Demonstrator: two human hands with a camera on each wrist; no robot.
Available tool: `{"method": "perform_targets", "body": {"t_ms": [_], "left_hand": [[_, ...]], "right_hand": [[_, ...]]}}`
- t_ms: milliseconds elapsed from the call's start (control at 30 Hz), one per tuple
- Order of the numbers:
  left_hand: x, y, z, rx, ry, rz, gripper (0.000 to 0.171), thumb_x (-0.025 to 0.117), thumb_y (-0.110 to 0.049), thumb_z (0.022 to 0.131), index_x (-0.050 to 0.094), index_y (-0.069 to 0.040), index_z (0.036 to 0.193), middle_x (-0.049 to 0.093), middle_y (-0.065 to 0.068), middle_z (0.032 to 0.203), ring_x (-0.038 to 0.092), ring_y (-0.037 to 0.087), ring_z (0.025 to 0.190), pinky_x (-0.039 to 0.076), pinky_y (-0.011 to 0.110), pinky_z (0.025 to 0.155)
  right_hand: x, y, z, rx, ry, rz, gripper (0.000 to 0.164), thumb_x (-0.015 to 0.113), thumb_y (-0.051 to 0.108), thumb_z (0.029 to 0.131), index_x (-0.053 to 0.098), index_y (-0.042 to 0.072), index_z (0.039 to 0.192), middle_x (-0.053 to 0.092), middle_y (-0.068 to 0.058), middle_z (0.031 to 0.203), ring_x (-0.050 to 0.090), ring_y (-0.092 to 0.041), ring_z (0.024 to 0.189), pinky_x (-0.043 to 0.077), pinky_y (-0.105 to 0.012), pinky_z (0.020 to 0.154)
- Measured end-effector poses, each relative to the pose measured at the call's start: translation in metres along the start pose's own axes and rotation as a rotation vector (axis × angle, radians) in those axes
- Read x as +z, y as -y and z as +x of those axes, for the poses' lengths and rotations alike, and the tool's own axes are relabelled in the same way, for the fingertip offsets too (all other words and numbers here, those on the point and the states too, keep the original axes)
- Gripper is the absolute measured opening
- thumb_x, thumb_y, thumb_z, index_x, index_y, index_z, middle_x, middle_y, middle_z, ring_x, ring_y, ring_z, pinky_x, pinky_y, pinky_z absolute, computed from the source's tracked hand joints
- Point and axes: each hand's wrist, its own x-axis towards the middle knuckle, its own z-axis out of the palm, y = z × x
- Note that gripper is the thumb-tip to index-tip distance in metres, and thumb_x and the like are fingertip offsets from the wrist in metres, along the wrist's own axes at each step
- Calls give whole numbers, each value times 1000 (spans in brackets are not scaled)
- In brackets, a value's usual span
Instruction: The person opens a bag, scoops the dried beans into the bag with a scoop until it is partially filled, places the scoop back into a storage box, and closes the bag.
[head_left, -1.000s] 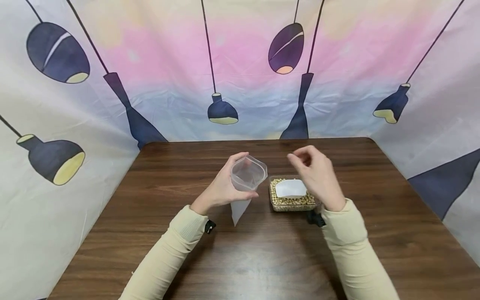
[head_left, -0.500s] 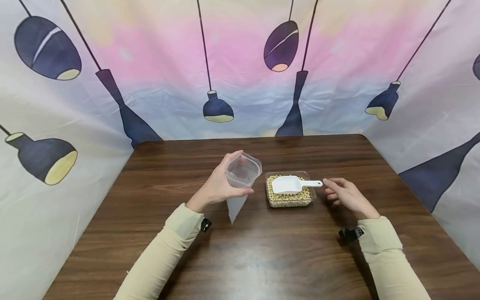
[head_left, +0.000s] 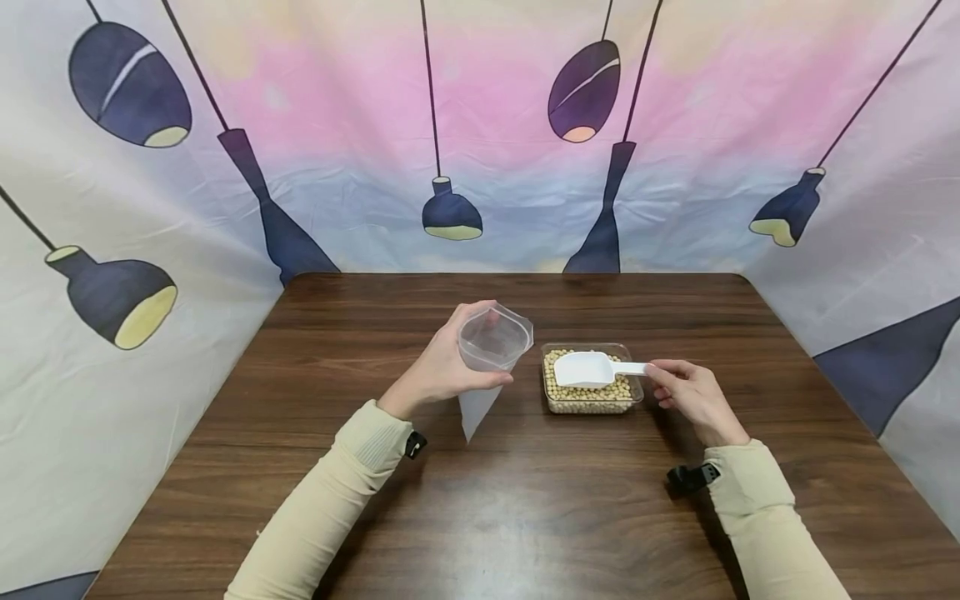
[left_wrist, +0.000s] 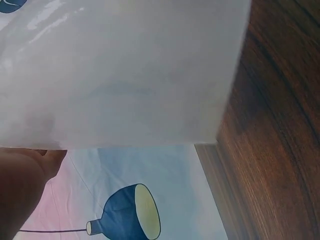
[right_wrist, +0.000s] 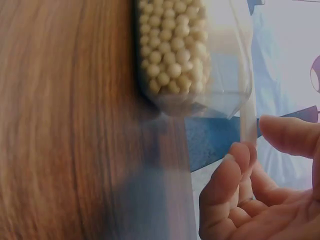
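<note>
Above one table (head_left: 480, 500), left grip (head_left: 438, 367) around one bag (head_left: 491, 343), right grip (head_left: 693, 400) round one scoop (head_left: 588, 370) over one tub (head_left: 591, 407).

The left hand (head_left: 444, 365) curves, thumb (head_left: 489, 380) apart from its fingers (head_left: 474, 308), while the right hand (head_left: 696, 398) pinches.

Glare is cast on the dark brown wood-grain tabletop (head_left: 555, 500) and shadow beside the beige right sleeve (head_left: 768, 525). In the dimmer wrist views, the translucent whitish container (left_wrist: 135, 75) is blurred, and the pale patterned fabric backdrop (right_wrist: 275, 60) is partly overexposed.
</note>
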Motion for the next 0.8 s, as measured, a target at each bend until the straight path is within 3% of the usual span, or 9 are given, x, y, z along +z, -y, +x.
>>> {"method": "perform_targets", "body": {"t_ms": [300,533,667,800], "left_hand": [[2,-6,3,-10,-5,-59,96,90,-3,65,36,-5,145,57,16,126,53,32,117,43,54,97],[-1,-36,2,-18,9,-76,90,86,5,65,36,10,140,55,29,123,52,45,113,41,60,96],[0,-24,3,11,-7,-72,89,87,4,65,39,7,139,56,27,122,54,44,111,42,60,95],[3,-4,2,15,-21,-53,91,89,-2,65,40,-1,142,58,19,123,56,36,112,43,56,96]], "right_hand": [[8,-1,3,39,18,0,56,60,38,96,53,-10,123,62,0,86,57,-8,69,51,-25,61],[10,13,-9,8,-110,178,41,61,31,97,55,-5,117,66,10,75,60,-4,68,50,-22,58],[7,28,-17,-54,-185,297,27,64,24,95,56,2,109,69,9,73,64,-5,67,50,-21,57],[3,38,-23,-135,-297,290,19,65,18,94,58,4,104,69,8,71,65,-4,64,49,-17,56]]}}
